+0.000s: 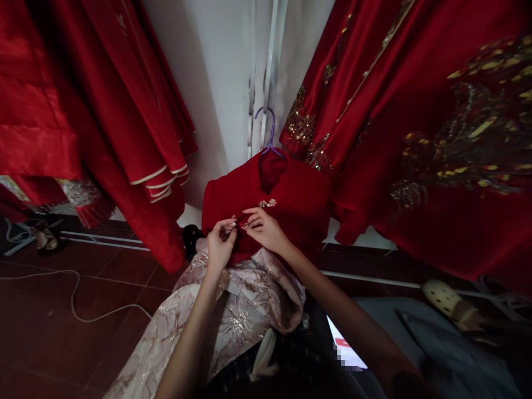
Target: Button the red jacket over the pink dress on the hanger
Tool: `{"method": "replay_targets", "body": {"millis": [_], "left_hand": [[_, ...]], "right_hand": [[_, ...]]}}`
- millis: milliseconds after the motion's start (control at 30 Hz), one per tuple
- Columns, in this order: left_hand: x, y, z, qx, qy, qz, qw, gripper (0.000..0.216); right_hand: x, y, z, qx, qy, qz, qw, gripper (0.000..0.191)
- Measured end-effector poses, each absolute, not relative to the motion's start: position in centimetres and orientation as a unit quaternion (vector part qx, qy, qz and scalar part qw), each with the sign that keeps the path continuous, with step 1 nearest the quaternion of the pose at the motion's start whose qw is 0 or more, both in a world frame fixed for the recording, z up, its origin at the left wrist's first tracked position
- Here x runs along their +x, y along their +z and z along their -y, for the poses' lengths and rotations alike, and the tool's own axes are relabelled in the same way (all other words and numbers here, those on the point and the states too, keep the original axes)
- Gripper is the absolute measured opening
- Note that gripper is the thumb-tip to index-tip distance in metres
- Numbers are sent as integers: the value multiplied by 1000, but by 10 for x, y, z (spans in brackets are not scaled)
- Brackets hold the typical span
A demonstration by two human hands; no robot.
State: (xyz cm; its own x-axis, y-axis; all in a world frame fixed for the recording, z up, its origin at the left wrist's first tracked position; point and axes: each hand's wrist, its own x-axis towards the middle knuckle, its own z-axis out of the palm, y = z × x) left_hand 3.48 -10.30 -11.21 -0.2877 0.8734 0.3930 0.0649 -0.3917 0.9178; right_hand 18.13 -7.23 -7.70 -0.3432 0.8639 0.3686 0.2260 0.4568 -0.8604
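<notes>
Between racks of hanging red gowns [415, 127], a short red dress [291, 205] hangs on a purple hanger [270, 133]. Both hands meet at its front: the left hand [220, 244] and right hand [264, 227] pinch a small pearl fastening [239, 223] with narrowed fingers. Pale embroidered fabric [233, 310] lies beneath.

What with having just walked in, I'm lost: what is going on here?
A person is working on a red top that hangs on a purple hanger. The left hand and right hand meet at its front, with fingers pinching a beaded clasp. A second clasp sits just above. Pale embroidered cloth lies below the hands, and red gowns hang on both sides.
</notes>
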Motion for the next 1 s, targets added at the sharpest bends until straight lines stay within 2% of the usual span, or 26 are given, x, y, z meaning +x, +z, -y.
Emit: {"method": "replay_targets", "body": {"millis": [133,533,767,1000], "left_hand": [[34,-109,106,495,659,-453,340,26],[33,-108,106,486,651,-456,363,32],[30,-106,107,514,633,-482,320,27],[22,-105,109,591,595,-504,207,22]], "right_hand": [[178,-78,71,-384,311,742,453,30],[179,-72,79,-378,297,757,443,34],[174,-74,74,-366,239,780,447,35],[171,-76,75,-379,216,777,453,34]]}}
